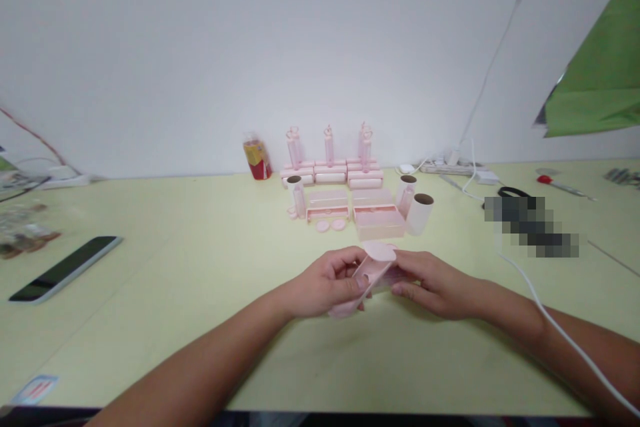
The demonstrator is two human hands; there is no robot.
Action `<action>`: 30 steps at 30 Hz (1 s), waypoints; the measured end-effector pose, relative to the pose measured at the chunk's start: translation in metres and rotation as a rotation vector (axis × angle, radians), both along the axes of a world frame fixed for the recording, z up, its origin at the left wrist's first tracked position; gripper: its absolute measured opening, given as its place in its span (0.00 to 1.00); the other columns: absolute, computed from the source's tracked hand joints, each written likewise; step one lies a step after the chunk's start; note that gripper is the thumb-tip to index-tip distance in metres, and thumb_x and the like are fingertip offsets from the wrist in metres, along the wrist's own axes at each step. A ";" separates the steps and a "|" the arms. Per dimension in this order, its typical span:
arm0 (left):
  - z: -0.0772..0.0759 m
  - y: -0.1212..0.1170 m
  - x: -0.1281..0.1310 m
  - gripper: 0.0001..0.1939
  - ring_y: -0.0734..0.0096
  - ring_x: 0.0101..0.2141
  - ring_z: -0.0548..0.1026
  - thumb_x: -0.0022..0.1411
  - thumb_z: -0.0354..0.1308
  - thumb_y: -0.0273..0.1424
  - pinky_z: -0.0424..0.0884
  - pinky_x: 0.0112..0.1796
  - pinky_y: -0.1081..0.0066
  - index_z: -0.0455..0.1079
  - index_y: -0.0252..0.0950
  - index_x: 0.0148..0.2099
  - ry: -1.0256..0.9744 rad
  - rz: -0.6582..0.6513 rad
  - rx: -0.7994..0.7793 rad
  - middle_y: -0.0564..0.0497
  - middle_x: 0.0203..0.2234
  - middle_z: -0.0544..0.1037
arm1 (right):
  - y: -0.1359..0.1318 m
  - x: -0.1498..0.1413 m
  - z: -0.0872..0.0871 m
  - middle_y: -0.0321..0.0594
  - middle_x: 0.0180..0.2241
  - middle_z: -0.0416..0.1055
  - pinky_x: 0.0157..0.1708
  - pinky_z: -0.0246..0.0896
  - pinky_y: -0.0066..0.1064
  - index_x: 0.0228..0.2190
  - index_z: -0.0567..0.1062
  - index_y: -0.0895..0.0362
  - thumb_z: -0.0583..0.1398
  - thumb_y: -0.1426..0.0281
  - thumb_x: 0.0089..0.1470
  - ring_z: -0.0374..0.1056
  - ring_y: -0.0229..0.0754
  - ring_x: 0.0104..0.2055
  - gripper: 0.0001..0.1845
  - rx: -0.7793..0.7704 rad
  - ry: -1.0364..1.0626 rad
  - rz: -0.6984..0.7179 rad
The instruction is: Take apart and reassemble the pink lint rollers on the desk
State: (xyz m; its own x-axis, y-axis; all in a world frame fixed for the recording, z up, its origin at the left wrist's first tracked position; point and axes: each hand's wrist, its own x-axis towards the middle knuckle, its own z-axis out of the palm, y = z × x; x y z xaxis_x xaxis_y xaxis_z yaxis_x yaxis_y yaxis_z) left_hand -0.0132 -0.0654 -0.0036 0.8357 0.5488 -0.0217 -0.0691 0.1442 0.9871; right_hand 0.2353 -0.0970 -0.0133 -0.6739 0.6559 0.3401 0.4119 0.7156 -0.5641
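Observation:
My left hand [333,283] grips a pale pink plastic case half [377,265], tilted up, with rounded ends and a small hole near the thumb. Close against it on the right, my right hand [433,283] is closed on a see-through pink plastic part [393,275]. Fingers hide much of that part, and whether the two pieces touch cannot be made out. Just beyond my hands lies an open pink case [380,221]. Behind and left of it is another pink case [327,215], with two pink discs [323,226] in front.
Paper rolls with brown cores [420,215] stand at both sides of the cases. Several finished-looking pink rollers [330,173] line the wall beside a red and yellow packet [257,159]. A phone [65,269] lies left. A white cable [537,307] crosses over my right forearm.

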 end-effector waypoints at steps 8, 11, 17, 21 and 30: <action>-0.004 0.003 -0.001 0.21 0.67 0.30 0.79 0.63 0.59 0.40 0.73 0.31 0.69 0.62 0.35 0.52 -0.003 -0.145 -0.150 0.44 0.34 0.76 | 0.000 0.001 0.003 0.41 0.36 0.69 0.37 0.58 0.33 0.46 0.69 0.58 0.55 0.67 0.63 0.63 0.42 0.36 0.11 -0.064 -0.026 0.014; -0.004 0.002 0.001 0.21 0.66 0.29 0.79 0.64 0.59 0.41 0.73 0.30 0.69 0.60 0.35 0.53 -0.016 -0.174 -0.191 0.43 0.35 0.78 | 0.000 0.000 0.005 0.41 0.35 0.69 0.37 0.58 0.32 0.44 0.69 0.58 0.54 0.67 0.63 0.63 0.41 0.35 0.11 -0.061 -0.011 0.036; -0.008 0.001 0.005 0.21 0.68 0.25 0.78 0.62 0.60 0.41 0.69 0.23 0.77 0.60 0.34 0.50 -0.100 -0.173 -0.139 0.47 0.27 0.78 | -0.001 -0.001 0.005 0.43 0.37 0.71 0.38 0.60 0.33 0.45 0.69 0.58 0.54 0.68 0.63 0.65 0.42 0.37 0.11 -0.001 -0.018 0.050; -0.013 0.001 0.006 0.20 0.69 0.23 0.77 0.60 0.62 0.42 0.70 0.23 0.76 0.61 0.36 0.47 -0.184 -0.209 -0.188 0.51 0.25 0.76 | 0.002 0.002 0.001 0.47 0.41 0.72 0.43 0.63 0.36 0.49 0.69 0.58 0.54 0.70 0.63 0.67 0.44 0.42 0.14 0.069 -0.038 0.043; 0.010 0.016 -0.005 0.17 0.74 0.25 0.73 0.64 0.56 0.43 0.66 0.27 0.74 0.62 0.34 0.43 0.142 0.146 0.259 0.51 0.27 0.74 | 0.022 0.035 0.004 0.44 0.40 0.71 0.38 0.62 0.34 0.47 0.69 0.56 0.58 0.67 0.60 0.67 0.44 0.38 0.14 0.209 0.202 -0.355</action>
